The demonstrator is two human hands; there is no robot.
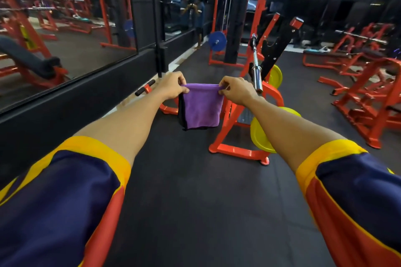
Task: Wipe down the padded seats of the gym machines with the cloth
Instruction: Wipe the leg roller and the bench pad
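Black layer (181,112) mostly hidden behind purple microfibre cloth (202,106). Pinched at top corners by left hand (171,85) and right hand (236,90). Top edge level between grips, rest hanging straight down.

- Purple rectangular cloth (202,106): soft fabric, matt, with a fine short nap; the black layer behind it is equally dull.
- Red-orange metal rack frame (236,149): painted, glossy, smooth.
- Silver barbell bar (256,76): polished metal, mirror-bright.
- Yellow round weight plates (260,136): smooth, low sheen; material unclear.
- Black floor matting (195,201): matt, finely grained, rubber-like.
- Wall mirror panels (76,34): glass, highly reflective.
- Navy short sleeves with yellow and red trim (54,201): smooth jersey cloth, slight sheen.
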